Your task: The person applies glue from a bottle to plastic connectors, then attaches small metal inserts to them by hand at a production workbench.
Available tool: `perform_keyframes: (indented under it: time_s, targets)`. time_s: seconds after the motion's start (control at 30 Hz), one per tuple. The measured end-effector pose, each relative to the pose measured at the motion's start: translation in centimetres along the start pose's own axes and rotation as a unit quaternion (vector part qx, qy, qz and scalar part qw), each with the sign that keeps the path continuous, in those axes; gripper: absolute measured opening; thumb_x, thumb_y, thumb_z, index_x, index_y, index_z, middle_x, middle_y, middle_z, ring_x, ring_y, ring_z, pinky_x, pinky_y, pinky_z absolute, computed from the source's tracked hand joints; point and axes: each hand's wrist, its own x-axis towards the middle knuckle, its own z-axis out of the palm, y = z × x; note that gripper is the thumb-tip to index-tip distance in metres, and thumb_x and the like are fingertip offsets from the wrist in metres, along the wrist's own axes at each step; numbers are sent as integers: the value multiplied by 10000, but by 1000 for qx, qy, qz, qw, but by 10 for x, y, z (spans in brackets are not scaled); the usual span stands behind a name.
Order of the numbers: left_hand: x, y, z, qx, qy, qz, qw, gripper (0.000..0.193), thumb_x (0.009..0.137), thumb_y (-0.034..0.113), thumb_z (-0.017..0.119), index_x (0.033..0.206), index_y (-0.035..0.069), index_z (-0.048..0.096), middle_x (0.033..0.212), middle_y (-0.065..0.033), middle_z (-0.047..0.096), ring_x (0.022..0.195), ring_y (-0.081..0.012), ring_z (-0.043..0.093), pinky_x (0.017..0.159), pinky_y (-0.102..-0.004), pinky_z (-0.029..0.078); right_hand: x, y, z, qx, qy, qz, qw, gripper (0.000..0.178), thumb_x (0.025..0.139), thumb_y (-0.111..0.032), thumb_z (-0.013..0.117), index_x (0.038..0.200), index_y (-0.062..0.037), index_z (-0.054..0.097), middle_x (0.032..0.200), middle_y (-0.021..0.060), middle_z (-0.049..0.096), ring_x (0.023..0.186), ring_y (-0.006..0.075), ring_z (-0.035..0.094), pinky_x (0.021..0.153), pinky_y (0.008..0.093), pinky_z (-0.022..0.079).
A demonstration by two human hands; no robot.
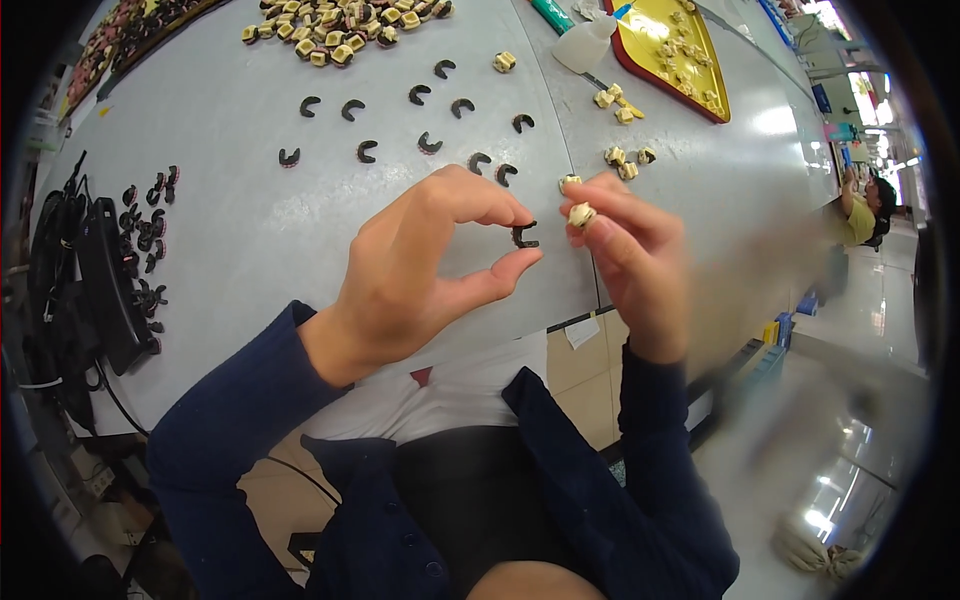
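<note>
Between the thumb and forefinger of my left hand [400, 270] is a small black C-shaped piece [524, 235], its gap facing right. My right hand [640, 255] pinches a small cream-coloured piece [581, 214] a short way to the right of it; the two pieces are apart. Just behind those fingertips another cream piece [570, 182] shows, partly hidden by the hand. Beyond my left hand several black C-shaped pieces [429, 144] lie spread over the grey table [230, 210]. A cream block with a dark underside [504, 62] lies farther back.
A heap of cream blocks [345, 25] lies at the back. At the far right stand a yellow tray with a red rim [690, 60] and a white squeeze bottle [585, 45]. More black pieces [150, 235] and a black device with cables [115, 285] are at left. A person [868, 205] sits off right.
</note>
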Motion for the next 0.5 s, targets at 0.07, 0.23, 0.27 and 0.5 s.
perform_keyframes:
  time_s: [0.07,0.23,0.27,0.5]
  targets:
    - [0,1,0,-2,-3,12,1000,526,680,-76,791,1039,52,429,921,-163,667,863,-235,663,767,-323,528,-4,0,4,48,-19,-3,999,285,864,-11,621,1137,67,637,985,112,630,865,150,589,786,266,472]
    - [0,-2,0,-5,-5,46,999,532,681,-62,799,1047,51,428,937,-174,670,855,-239,665,738,-319,543,-6,4,12,160,-22,53,985,249,867,2,636,1101,70,587,995,132,640,877,167,616,776,294,504]
    - [0,-2,1,-5,-5,46,999,532,681,-62,799,1047,51,428,937,-174,670,855,-239,665,738,-319,543,-6,5,10,161,-22,52,985,249,867,2,636,1101,70,587,995,132,640,877,167,616,776,294,504]
    - [0,-4,0,-19,-27,64,997,524,692,-57,795,1075,34,449,952,-192,673,851,-254,675,729,-325,560,-4,9,5,144,-78,49,985,186,867,-5,645,1028,66,583,995,154,647,896,195,639,811,316,527]
